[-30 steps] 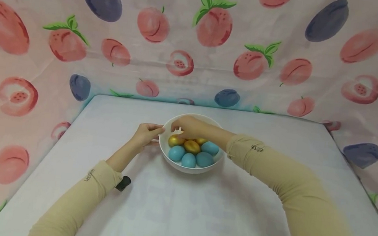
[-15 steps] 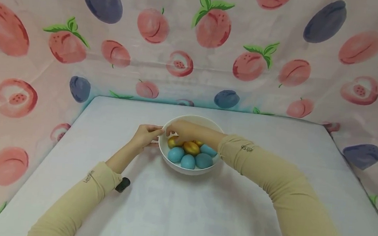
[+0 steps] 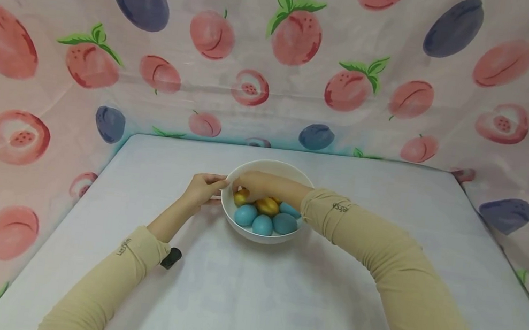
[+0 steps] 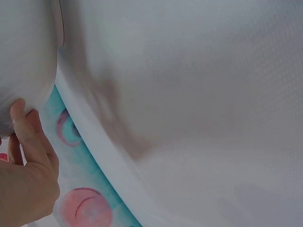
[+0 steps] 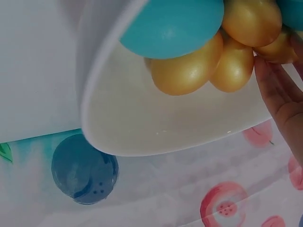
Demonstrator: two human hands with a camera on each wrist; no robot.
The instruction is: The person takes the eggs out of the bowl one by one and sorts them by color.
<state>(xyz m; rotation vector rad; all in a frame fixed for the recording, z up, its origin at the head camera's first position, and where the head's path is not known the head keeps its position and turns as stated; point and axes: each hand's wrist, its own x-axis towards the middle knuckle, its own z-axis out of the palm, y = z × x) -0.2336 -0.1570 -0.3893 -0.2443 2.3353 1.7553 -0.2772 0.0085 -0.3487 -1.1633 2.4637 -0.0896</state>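
A white bowl (image 3: 263, 238) stands on the table with golden eggs (image 3: 267, 207) and blue eggs (image 3: 245, 215) inside. My left hand (image 3: 201, 189) holds the bowl's left side, thumb at the rim and fingers against the outer wall; in the left wrist view those fingers of the left hand (image 4: 33, 170) touch the bowl's wall (image 4: 28, 52). Reaching in over the right rim, my right hand (image 3: 261, 185) has its fingers curled around the leftmost golden egg (image 3: 240, 198). The right wrist view shows its fingertips on that golden egg (image 5: 278, 51). The hand and sleeve cover some eggs behind.
A small black object (image 3: 171, 258) is beside the left sleeve's cuff. The white table (image 3: 240, 302) extends around the bowl. Behind and at the sides hangs a cloth (image 3: 289, 114) printed with peaches and plums.
My right hand has lowered and moved slightly left into the bowl, and its fingers have closed about the leftmost golden egg. My left hand keeps its hold on the bowl.
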